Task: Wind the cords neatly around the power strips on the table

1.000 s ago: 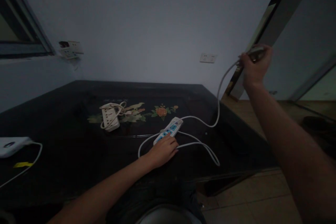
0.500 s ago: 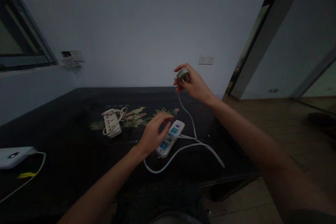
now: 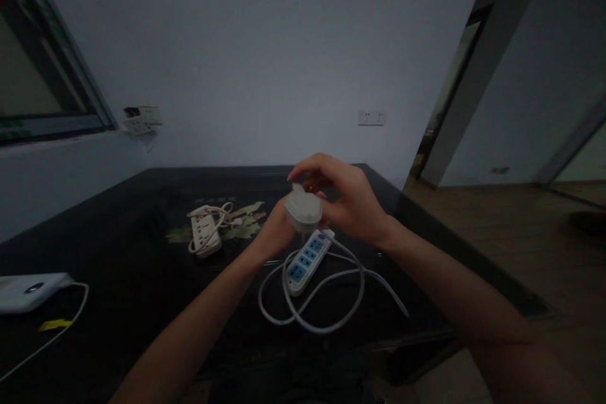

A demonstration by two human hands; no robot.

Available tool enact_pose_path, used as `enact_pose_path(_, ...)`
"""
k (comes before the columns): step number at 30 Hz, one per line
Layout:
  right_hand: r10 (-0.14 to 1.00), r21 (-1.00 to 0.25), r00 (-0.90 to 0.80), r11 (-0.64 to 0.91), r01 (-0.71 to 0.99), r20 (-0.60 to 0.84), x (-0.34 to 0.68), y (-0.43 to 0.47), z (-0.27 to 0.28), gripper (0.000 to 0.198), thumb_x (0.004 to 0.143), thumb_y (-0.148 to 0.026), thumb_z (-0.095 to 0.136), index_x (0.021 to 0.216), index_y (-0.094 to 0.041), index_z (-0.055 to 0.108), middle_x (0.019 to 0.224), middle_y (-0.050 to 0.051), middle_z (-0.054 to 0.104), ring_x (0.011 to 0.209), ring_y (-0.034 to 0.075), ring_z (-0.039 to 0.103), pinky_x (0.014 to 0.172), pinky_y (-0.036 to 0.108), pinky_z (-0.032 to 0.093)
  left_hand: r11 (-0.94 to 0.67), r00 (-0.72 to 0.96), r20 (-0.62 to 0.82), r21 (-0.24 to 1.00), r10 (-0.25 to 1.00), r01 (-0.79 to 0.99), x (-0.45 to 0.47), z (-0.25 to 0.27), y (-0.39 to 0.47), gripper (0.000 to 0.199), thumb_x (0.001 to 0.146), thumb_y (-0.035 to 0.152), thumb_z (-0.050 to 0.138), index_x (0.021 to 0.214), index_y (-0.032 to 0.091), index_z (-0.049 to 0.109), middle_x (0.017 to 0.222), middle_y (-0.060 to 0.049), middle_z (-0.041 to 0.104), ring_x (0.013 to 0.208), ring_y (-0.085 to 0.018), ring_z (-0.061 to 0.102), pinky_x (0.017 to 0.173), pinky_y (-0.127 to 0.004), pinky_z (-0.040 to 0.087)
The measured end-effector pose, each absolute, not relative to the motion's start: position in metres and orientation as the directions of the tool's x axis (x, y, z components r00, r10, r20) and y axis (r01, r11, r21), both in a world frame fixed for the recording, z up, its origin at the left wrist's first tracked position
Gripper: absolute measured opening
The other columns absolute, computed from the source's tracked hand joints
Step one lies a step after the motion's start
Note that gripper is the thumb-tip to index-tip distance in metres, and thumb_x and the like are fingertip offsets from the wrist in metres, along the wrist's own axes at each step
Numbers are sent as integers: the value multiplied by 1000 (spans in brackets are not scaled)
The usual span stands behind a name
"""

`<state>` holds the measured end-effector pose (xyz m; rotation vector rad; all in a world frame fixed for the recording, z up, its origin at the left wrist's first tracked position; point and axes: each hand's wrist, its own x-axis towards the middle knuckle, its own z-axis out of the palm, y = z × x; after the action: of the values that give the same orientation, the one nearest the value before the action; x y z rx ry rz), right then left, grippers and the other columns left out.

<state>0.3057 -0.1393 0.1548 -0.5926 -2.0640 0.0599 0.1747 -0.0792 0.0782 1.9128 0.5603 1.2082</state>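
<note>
My right hand (image 3: 348, 199) is closed around a pale power plug (image 3: 303, 211), holding it above the table with its broad face toward me. My left hand (image 3: 277, 227) is just behind and to the left of the plug; its fingers are hidden, so I cannot tell whether it touches plug or cord. Below both hands lies a white power strip (image 3: 308, 263) with blue sockets, set at a slant. Its white cord (image 3: 326, 330) makes loose loops over and around the strip.
To the left, a second white power strip (image 3: 204, 235) lies with its cord heaped on it. A white device (image 3: 33, 290) with a thin cable and a yellow tag (image 3: 54, 324) is at the far left. Wall sockets (image 3: 372, 117) are behind the dark table (image 3: 189, 309).
My right hand has brought the plug down and left, turning its prongs out of sight. My left hand has moved up toward it. A larger cord loop now hangs around the strip.
</note>
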Motion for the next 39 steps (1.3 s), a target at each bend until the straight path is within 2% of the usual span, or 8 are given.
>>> enact_pose_path(4, 590, -422, -357, 789, 446, 724, 322, -134, 134, 13, 84, -20, 59, 96, -23, 58, 97, 2, 63, 84, 14, 61, 69, 27, 51, -397, 572, 427, 899, 700, -186, 161, 84, -87, 30, 89, 41, 49, 109, 18, 44, 71, 0, 66, 55, -14, 64, 52, -25, 52)
enact_pose_path(9, 665, -508, -253, 718, 476, 703, 345, -140, 112, 11, 84, -21, 60, 96, -23, 60, 106, 4, 60, 86, 15, 61, 66, 28, 51, -210, 666, 283, 959, 691, -190, 151, 102, -92, 26, 91, 37, 48, 108, 19, 39, 63, 3, 63, 44, -10, 58, 45, -21, 48)
enact_pose_path(14, 787, -616, -223, 596, 516, 575, 359, -144, 90, 8, 86, -24, 57, 91, -20, 62, 89, 3, 65, 77, 15, 61, 62, 27, 48, -156, 529, 279, 952, 802, -265, 146, 110, -84, 22, 93, 31, 42, 110, 18, 43, 64, 4, 59, 33, -4, 38, 35, -16, 32)
enact_pose_path(21, 870, -564, -364, 493, 663, 333, 369, -123, 61, 12, 86, -21, 55, 90, -17, 66, 89, 5, 69, 79, 16, 63, 65, 26, 46, -230, 628, 75, 958, 775, 169, 147, 119, -45, 24, 92, 33, 41, 94, 17, 59, 59, 1, 48, 38, -5, 28, 39, -19, 17)
enact_pose_path(25, 888, -552, -342, 459, 696, 308, 381, -110, 49, 14, 85, -19, 55, 90, -16, 67, 90, 6, 70, 81, 18, 64, 67, 27, 46, -432, 524, 212, 834, 825, 343, 146, 116, -21, 29, 92, 32, 37, 85, 16, 60, 57, 2, 40, 44, -8, 31, 45, -21, 23)
enact_pose_path(31, 901, -532, -316, 431, 729, 297, 394, -102, 37, 16, 86, -21, 53, 88, -16, 68, 89, 7, 70, 82, 19, 64, 69, 29, 46, -668, 506, 438, 429, 743, 608, 147, 88, 5, 29, 91, 29, 39, 80, 15, 63, 71, -3, 58, 67, -17, 51, 65, -26, 35)
enact_pose_path(35, 905, -522, -299, 420, 742, 303, 398, -103, 34, 17, 85, -22, 53, 88, -16, 68, 88, 6, 70, 82, 19, 64, 69, 29, 47, -720, 517, 505, 417, 691, 554, 148, 68, 17, 36, 94, 35, 32, 84, 16, 62, 73, -1, 58, 67, -15, 50, 66, -25, 35)
enact_pose_path(39, 909, -516, -294, 410, 752, 295, 402, -105, 31, 17, 85, -21, 53, 88, -16, 68, 88, 7, 70, 82, 19, 64, 70, 29, 47, -740, 542, 507, 514, 670, 434, 151, 52, 27, 37, 94, 36, 31, 84, 15, 60, 76, -1, 55, 71, -14, 48, 69, -24, 35)
